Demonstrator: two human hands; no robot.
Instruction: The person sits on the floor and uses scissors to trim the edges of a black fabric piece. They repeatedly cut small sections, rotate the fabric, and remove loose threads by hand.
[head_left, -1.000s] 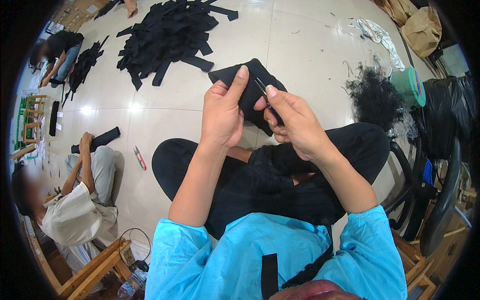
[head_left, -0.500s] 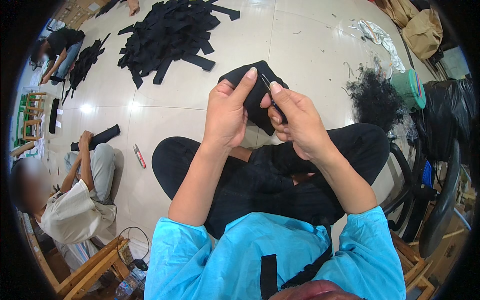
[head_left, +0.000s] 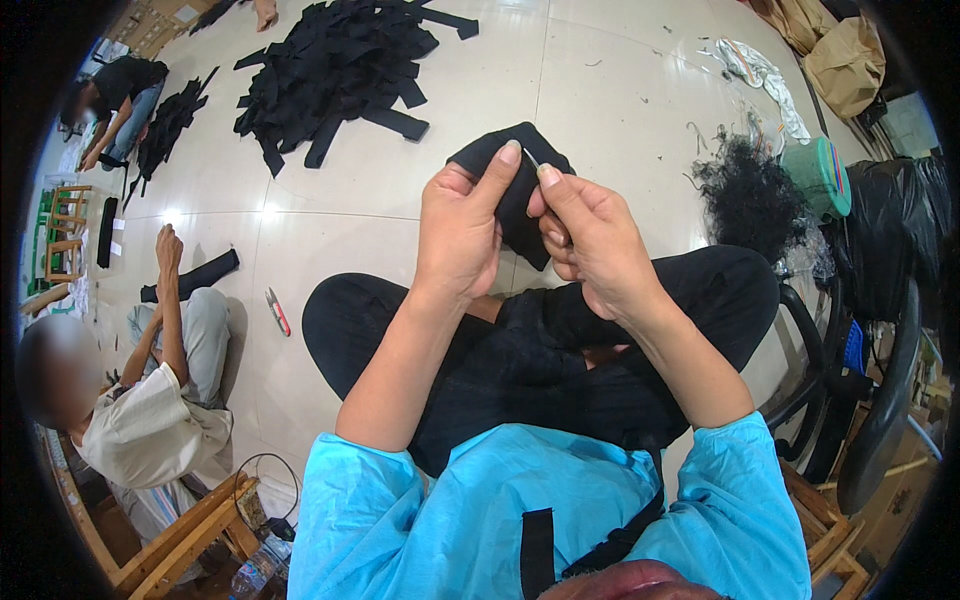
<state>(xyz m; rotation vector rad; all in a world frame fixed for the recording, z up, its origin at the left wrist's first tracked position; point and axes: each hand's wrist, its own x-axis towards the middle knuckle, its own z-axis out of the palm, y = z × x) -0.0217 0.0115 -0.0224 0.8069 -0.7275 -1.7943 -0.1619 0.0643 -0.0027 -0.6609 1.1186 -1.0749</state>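
A folded piece of black fabric (head_left: 527,215) is held up in front of my crossed legs. My left hand (head_left: 463,225) is closed on its left side, thumb pressed on top near the upper edge. My right hand (head_left: 590,235) pinches slim tweezers (head_left: 531,158). Their metal tip points up and left at the fabric, close to my left thumb. Most of the tweezers' body is covered by my right fingers, and the fabric partly hides behind both hands.
A large heap of black fabric strips (head_left: 335,75) lies ahead to the left. Red-handled thread snips (head_left: 278,312) rest on the floor by my left knee. Right of me are a tangle of black threads (head_left: 750,190) and a green tub (head_left: 815,178). A co-worker (head_left: 160,400) sits at left.
The tweezers' two prongs, apart before, now look closed together. My left hand has shifted slightly right with the fabric. The co-worker at left has raised a hand off a black strip.
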